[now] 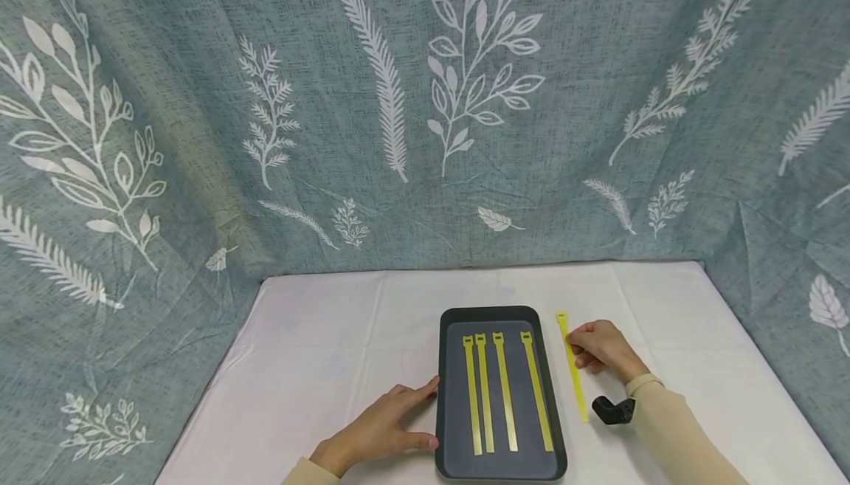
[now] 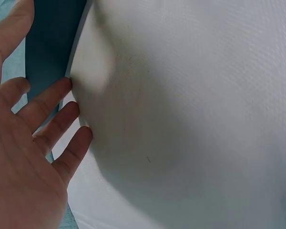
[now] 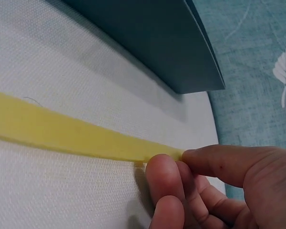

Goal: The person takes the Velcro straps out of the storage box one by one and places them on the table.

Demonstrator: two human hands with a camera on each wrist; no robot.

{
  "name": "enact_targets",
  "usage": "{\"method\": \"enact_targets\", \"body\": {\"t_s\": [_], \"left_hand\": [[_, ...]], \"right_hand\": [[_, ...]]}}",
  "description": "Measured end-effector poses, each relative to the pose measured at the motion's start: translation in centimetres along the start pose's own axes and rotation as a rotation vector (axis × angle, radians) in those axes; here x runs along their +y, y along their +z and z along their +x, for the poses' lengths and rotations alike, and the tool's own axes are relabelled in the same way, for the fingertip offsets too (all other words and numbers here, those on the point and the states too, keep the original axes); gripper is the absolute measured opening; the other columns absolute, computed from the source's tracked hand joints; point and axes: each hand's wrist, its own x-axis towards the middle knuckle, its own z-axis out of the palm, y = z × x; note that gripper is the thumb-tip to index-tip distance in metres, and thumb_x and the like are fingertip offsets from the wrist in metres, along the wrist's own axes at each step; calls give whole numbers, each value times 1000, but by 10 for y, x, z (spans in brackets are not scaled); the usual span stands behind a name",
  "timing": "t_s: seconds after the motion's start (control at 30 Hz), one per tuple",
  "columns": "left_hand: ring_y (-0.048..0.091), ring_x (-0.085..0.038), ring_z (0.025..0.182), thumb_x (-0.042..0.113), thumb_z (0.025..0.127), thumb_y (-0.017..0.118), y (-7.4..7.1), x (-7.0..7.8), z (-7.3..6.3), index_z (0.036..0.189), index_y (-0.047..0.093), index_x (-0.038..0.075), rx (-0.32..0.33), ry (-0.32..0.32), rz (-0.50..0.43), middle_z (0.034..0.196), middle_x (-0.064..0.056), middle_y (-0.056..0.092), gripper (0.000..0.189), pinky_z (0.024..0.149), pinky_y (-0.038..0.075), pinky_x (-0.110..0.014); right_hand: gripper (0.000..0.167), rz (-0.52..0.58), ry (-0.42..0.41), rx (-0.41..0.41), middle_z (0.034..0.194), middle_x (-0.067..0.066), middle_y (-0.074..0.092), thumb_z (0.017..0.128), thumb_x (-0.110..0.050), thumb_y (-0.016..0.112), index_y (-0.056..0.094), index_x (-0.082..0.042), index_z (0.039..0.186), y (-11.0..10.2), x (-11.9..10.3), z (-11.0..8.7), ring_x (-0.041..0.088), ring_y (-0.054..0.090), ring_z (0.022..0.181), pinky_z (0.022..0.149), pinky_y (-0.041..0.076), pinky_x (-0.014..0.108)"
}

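My right hand (image 1: 600, 348) pinches a yellow cable strap (image 1: 574, 378) with a slotted head, just to the right of a dark grey tray (image 1: 491, 314). In the right wrist view the thumb and fingers meet on the edge of that yellow cable strap (image 3: 62, 131), close over the white cloth. Inside the tray, several like yellow straps (image 1: 505, 400) lie lengthwise, heads at the far end. At the tray's left side is my left hand (image 1: 381, 426), fingers extended and touching the wall. The left wrist view shows its spread fingers (image 2: 52, 102) and palm.
White cloth (image 1: 332, 345) covers the table. A blue-green curtain (image 1: 425, 212) with white leaf prints hangs behind it and along both sides. A black device (image 1: 614, 411) sits at the right wrist.
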Motion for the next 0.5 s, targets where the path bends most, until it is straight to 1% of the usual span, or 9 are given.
{"method": "enact_targets", "body": {"t_s": [0.27, 0.5], "left_hand": [[51, -19, 127, 57, 84, 75, -2, 1, 0, 159, 35, 21, -4, -3, 1, 156, 1, 50, 92, 107, 45, -47], [51, -19, 127, 57, 84, 75, -3, 1, 0, 159, 35, 20, -6, 5, 6, 156, 1, 49, 92, 107, 45, -47]], "right_hand": [[20, 6, 15, 20, 70, 0, 62, 95, -17, 60, 64, 2, 95, 2, -2, 0, 9, 62, 55, 51, 51, 25], [23, 34, -8, 13, 70, 0, 63, 97, -18, 59, 64, 4, 97, 0, 0, -2, 9, 63, 56, 52, 52, 25]]}}
